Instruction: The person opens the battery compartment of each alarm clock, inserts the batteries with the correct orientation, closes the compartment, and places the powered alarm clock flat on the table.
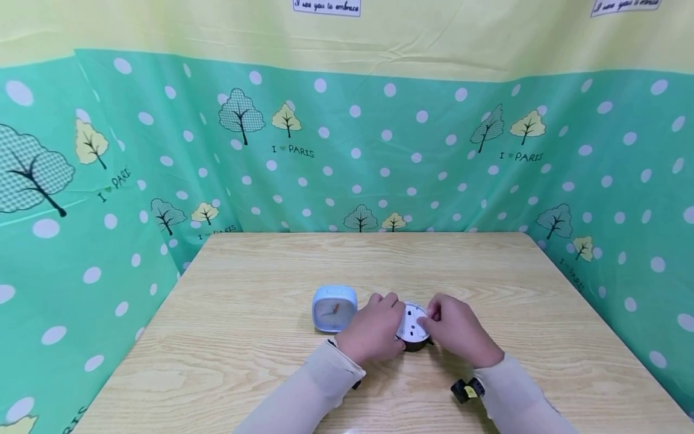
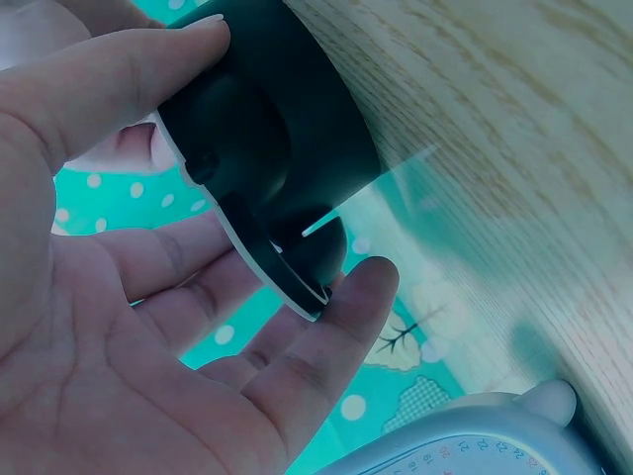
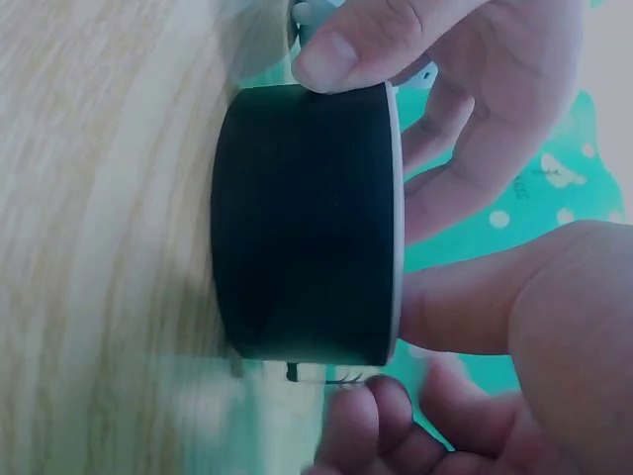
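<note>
A round black alarm clock (image 1: 410, 322) lies with its pale back up, its dial hidden; dark holes and small parts dot that back. In the right wrist view its black side (image 3: 307, 228) stands just by the tabletop. My left hand (image 1: 375, 328) grips the clock from the left, thumb on the near side. From the right, my right hand (image 1: 458, 328) holds the clock's edge, thumb on the pale back and fingers curled by the side. Left of both hands stands a light blue square alarm clock (image 1: 334, 290), facing me.
The wood-grain table (image 1: 244, 337) extends around the hands. A green and yellow printed curtain (image 1: 374, 138) hangs behind it and along both sides. A black wrist camera (image 1: 463, 390) sticks out below the right cuff.
</note>
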`<action>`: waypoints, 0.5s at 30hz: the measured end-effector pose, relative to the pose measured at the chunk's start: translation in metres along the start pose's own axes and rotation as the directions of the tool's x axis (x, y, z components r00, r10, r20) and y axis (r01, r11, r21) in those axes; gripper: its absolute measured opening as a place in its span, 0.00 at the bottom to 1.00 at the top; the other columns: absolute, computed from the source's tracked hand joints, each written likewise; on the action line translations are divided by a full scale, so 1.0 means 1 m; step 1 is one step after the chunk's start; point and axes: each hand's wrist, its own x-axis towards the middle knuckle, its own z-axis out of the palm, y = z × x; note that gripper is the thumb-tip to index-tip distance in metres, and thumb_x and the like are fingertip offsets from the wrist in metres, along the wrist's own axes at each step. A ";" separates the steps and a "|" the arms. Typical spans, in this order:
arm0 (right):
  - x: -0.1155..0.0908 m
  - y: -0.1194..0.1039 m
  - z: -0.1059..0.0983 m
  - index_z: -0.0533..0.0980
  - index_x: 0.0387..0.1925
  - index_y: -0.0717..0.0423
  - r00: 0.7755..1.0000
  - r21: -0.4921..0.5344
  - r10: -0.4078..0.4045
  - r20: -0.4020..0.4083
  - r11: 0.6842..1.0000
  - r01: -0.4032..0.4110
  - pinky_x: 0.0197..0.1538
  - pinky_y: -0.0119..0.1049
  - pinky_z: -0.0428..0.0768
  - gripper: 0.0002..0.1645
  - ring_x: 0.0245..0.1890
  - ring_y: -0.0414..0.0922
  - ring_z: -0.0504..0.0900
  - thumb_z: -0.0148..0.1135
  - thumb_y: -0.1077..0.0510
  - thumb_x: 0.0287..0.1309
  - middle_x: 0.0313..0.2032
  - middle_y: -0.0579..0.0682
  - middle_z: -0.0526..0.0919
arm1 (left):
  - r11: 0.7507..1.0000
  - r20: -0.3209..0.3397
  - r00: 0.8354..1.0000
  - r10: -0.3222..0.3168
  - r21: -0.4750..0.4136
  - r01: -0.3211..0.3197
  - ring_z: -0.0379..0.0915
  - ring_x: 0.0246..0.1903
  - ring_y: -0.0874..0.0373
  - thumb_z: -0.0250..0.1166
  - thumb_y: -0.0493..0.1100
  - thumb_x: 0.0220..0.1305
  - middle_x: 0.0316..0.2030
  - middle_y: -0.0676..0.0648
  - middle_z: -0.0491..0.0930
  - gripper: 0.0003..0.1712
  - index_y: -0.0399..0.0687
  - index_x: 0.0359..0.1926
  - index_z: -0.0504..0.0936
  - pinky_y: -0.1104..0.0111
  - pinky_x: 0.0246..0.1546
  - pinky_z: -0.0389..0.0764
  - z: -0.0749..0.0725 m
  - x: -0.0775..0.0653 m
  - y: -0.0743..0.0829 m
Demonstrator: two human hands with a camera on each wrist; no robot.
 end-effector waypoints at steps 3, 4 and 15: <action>0.005 0.007 0.000 0.69 0.35 0.57 0.999 0.091 0.033 0.038 0.995 -0.036 0.22 0.35 0.72 0.17 0.22 0.44 0.73 0.68 0.53 0.53 0.27 0.51 0.74 | 1.000 0.000 1.000 -0.003 0.000 0.003 0.66 0.45 0.55 0.70 0.54 0.47 0.48 0.52 0.72 0.34 0.47 0.55 0.74 0.70 0.40 0.75 0.000 0.000 0.000; 0.007 0.009 0.001 0.69 0.37 0.58 0.998 0.130 0.042 0.056 0.990 -0.049 0.23 0.36 0.73 0.18 0.22 0.44 0.74 0.68 0.54 0.53 0.28 0.52 0.75 | 1.000 0.001 1.000 -0.004 -0.001 0.004 0.66 0.45 0.55 0.70 0.54 0.47 0.47 0.52 0.72 0.34 0.46 0.55 0.74 0.70 0.40 0.75 0.000 0.000 0.000; 0.007 0.011 0.000 0.75 0.30 0.53 0.997 0.165 0.050 0.052 0.985 -0.058 0.23 0.37 0.74 0.12 0.21 0.45 0.75 0.70 0.53 0.51 0.26 0.50 0.76 | 1.000 -0.005 1.000 0.008 0.002 -0.008 0.67 0.45 0.55 0.71 0.54 0.46 0.47 0.52 0.72 0.33 0.46 0.54 0.75 0.70 0.42 0.74 0.001 0.001 0.000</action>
